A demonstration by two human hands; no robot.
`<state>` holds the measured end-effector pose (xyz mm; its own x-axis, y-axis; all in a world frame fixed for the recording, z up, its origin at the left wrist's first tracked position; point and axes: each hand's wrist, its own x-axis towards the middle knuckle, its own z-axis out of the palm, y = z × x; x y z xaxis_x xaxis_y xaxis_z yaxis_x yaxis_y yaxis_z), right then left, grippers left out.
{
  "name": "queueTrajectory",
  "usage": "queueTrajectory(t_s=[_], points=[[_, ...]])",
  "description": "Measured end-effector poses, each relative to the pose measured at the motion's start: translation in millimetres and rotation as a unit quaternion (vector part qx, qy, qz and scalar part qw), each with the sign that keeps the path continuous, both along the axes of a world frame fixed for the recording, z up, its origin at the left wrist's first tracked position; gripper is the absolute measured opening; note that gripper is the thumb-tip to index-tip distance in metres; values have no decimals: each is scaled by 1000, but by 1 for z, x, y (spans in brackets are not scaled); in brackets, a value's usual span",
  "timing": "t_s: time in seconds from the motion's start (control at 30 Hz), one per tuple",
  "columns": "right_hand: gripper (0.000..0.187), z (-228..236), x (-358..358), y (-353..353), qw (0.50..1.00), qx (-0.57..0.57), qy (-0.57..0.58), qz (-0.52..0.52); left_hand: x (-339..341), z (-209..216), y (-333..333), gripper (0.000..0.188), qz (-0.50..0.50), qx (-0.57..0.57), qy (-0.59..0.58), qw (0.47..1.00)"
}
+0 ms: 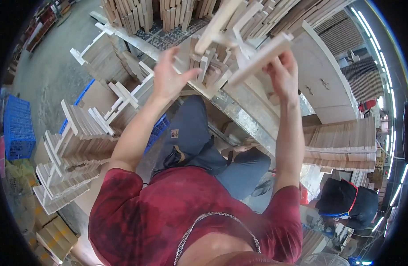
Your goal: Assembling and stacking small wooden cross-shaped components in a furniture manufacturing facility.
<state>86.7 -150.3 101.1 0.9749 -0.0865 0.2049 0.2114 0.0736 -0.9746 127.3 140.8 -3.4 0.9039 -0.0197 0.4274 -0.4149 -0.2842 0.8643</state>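
My right hand (pixel 283 75) grips a light wooden frame piece (pixel 260 60) by one of its bars, fingers curled round the edge. The piece looks like two bars joined by a crosspiece and is partly blurred; it hangs tilted over the bench. To its left, my left hand (pixel 167 79) is raised with thumb and fingers spread, holding nothing. Beneath and between the hands, a cluster of short upright wooden pieces (pixel 208 71) stands on the worn bench (pixel 244 114); the frame piece hides part of it.
Stacked wooden frames (pixel 86 146) stand on my left, near a blue crate (pixel 20 126). Upright wooden bars (pixel 133 15) fill the far side. To the right are a pale cabinet-like panel (pixel 323 88), a stack of boards (pixel 341 144) and another person (pixel 350 201) in dark clothing.
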Motion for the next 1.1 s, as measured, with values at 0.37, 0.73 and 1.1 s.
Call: queueTrajectory(t_s=[0.37, 0.73, 1.1], points=[[22, -27, 101, -13, 959, -264, -10, 105, 41, -58, -34, 90, -33, 136, 94, 986], [20, -57, 87, -20, 931, -358, 72, 25, 46, -68, -32, 89, -29, 93, 53, 994], [22, -48, 86, -12, 855, -515, 54, 23, 38, -80, -34, 83, -20, 64, 52, 996]])
